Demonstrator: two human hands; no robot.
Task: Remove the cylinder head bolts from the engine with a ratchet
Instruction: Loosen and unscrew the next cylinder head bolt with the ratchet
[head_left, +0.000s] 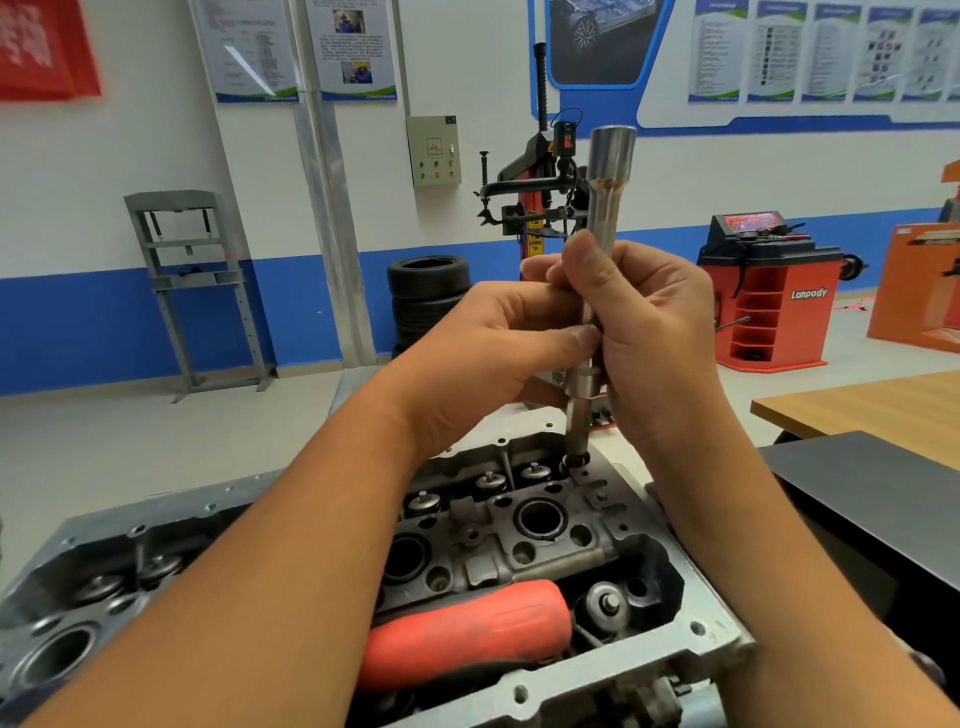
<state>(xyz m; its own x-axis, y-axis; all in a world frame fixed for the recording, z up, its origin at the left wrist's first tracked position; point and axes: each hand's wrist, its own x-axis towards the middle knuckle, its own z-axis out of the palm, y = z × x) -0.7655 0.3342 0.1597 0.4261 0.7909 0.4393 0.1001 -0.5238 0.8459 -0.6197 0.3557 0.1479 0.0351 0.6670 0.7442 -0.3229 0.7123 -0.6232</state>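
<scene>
A grey cylinder head (613, 525) with valve springs and round bores lies in front of me. A long steel extension bar (605, 202) with a socket (577, 415) at its lower end stands upright on a bolt (575, 461) at the head's far edge. My right hand (654, 338) grips the bar's middle, thumb up along it. My left hand (498, 353) pinches the bar from the left with thumb and fingers. A ratchet with a red handle (467, 629) lies across the head, near me, untouched.
A black panel (883, 499) and a wooden table (872, 405) stand to the right of the engine. Farther back are stacked tyres (428, 296), a red tyre changer (540, 208), a red wheel balancer (769, 291) and a grey press frame (192, 280).
</scene>
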